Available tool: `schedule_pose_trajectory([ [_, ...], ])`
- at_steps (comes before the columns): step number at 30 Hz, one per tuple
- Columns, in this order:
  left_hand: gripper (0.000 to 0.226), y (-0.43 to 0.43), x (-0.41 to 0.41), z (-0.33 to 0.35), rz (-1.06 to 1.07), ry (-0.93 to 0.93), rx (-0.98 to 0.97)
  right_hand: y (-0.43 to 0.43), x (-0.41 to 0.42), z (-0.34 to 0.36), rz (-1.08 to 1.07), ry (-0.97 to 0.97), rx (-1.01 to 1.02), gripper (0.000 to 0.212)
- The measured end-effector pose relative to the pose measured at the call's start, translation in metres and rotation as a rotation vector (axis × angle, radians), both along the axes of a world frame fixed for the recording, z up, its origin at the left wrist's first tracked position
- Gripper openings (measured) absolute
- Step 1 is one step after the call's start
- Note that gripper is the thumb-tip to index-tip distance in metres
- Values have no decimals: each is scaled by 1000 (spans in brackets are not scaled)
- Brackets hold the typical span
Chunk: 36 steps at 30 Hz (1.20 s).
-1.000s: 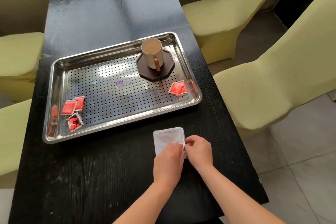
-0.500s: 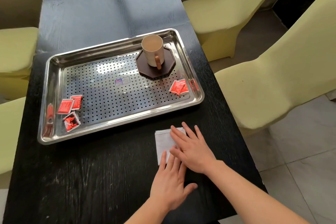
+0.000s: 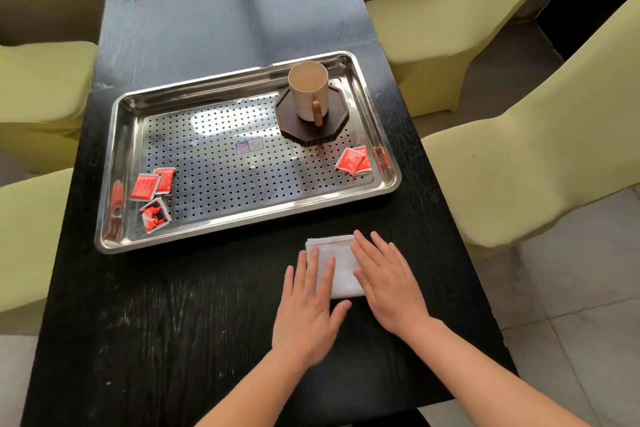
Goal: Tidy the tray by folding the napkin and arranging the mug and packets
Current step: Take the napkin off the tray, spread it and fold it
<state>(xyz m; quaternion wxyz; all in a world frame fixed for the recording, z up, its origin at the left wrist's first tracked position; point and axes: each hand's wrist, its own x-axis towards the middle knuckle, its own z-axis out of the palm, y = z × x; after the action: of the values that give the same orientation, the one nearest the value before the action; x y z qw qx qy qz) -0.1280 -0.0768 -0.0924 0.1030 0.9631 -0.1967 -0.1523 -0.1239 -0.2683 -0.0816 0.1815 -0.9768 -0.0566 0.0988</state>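
Napkin: the folded white napkin [image 3: 341,267] lies on the black table [image 3: 173,340], just in front of the steel tray [image 3: 114,163], not yet on it.
Risk: the fold may spring open once the pressure lifts, or skew if a palm drags sideways.
Left hand: left hand [image 3: 308,308] lies flat, fingers spread and grasping nothing, fingertips on the napkin's left edge.
Right hand: right hand [image 3: 391,284] lies flat too, released, covering the right side.
Tray: the mug [image 3: 308,94] stands on a dark coaster [image 3: 332,128]; red packets [image 3: 152,187] lie scattered at both ends.
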Motion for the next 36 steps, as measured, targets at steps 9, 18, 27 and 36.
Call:
schedule_pose_trajectory([
  [9, 81, 3, 12, -16, -50, 50, 105, 17, -14, 3, -56, 64, -52, 59],
  [18, 81, 66, 20, -6, 255, 23, 195, 40, 13, 23, -613, 230, 91, 54],
  [27, 77, 91, 34, -5, 477, 143, 222, 65, 30, 32, -696, 308, -8, 65],
  [36, 69, 100, 43, 7, 503, 164, 173, 61, 24, 24, -1046, 263, 304, 68],
])
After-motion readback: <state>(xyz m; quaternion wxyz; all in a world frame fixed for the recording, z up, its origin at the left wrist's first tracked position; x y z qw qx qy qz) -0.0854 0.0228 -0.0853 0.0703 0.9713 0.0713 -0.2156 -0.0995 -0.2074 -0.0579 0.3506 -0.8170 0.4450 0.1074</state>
